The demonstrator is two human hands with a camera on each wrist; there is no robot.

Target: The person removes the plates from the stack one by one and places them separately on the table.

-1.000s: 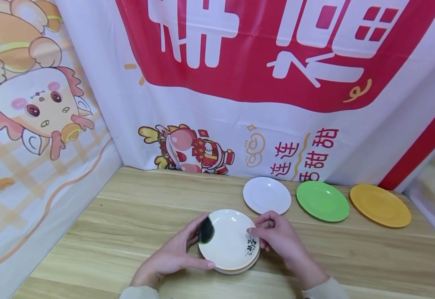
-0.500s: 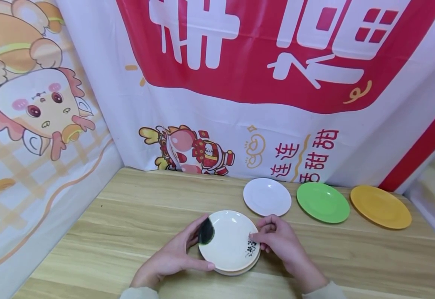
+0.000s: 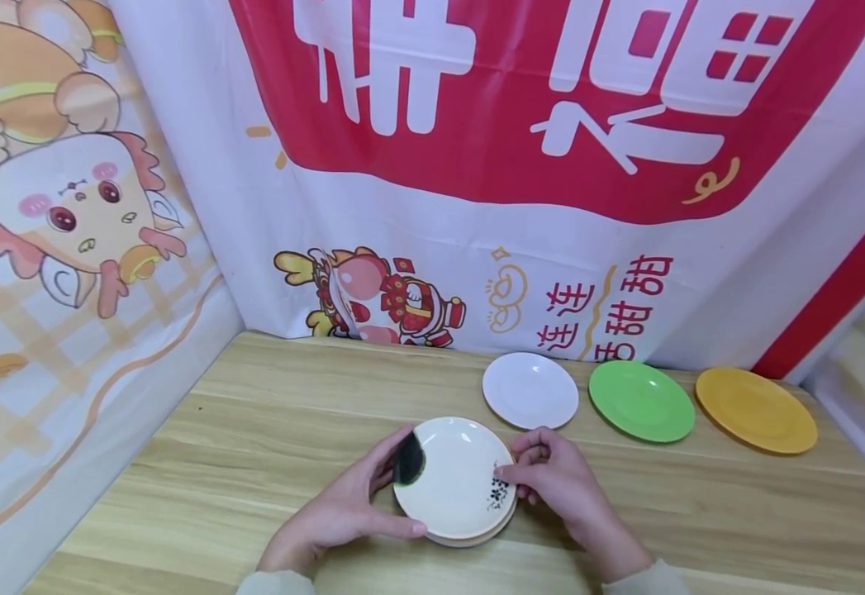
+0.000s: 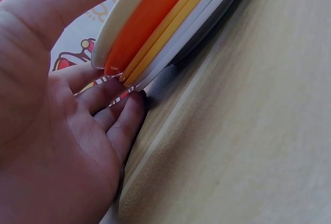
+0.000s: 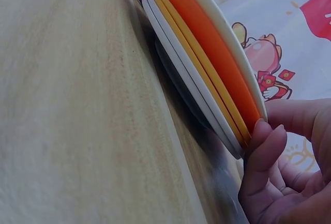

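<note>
A stack of round plates stands on the table between both hands. On top lies a cream plate (image 3: 450,487) with a dark green patch and small black flowers. Below it, the right wrist view shows an orange plate (image 5: 223,53), then yellow plates (image 5: 200,66) and white plates (image 5: 187,79). My left hand (image 3: 350,506) holds the stack's left side, thumb at the front rim, fingers round the far side; in the left wrist view its fingertips meet the rims. My right hand (image 3: 558,483) pinches the cream plate's right edge, thumb on top, other fingers bent at the stack's side.
Behind the stack, a white plate (image 3: 530,390), a green plate (image 3: 642,401) and a yellow-orange plate (image 3: 756,410) lie in a row along the back of the wooden table (image 3: 201,479). Printed cloth (image 3: 402,190) hangs at the back and left.
The right thumb has slid slightly toward the cream plate's rim compared with a second ago. The left hand and the stack stay in place.
</note>
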